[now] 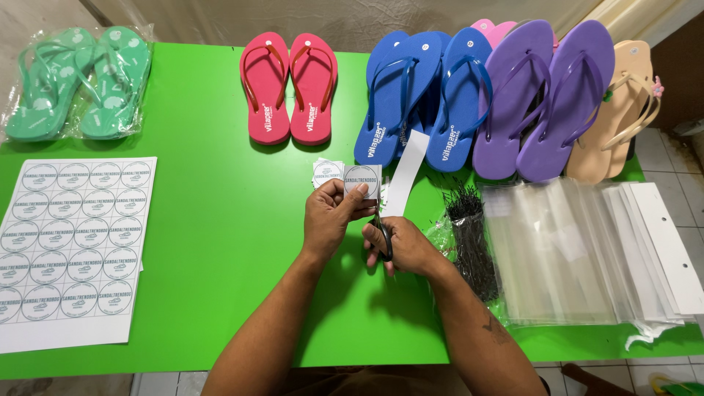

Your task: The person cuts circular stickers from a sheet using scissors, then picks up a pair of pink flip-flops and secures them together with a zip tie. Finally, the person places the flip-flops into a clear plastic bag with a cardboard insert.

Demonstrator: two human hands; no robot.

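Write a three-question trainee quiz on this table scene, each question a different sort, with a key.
1. True or false: the right hand has its grip on black-handled scissors.
2. The left hand pinches: A) a round-printed sticker piece B) a purple sandal C) a clear bag.
3. Fill in: the sticker sheet lies on the green table below the bagged ____ sandals.

Key: 1 true; 2 A; 3 green.

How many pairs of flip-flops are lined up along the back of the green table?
6 at least: bagged green pair far left, red pair, blue pair, purple pair, beige pair far right, and a pink pair mostly hidden behind.
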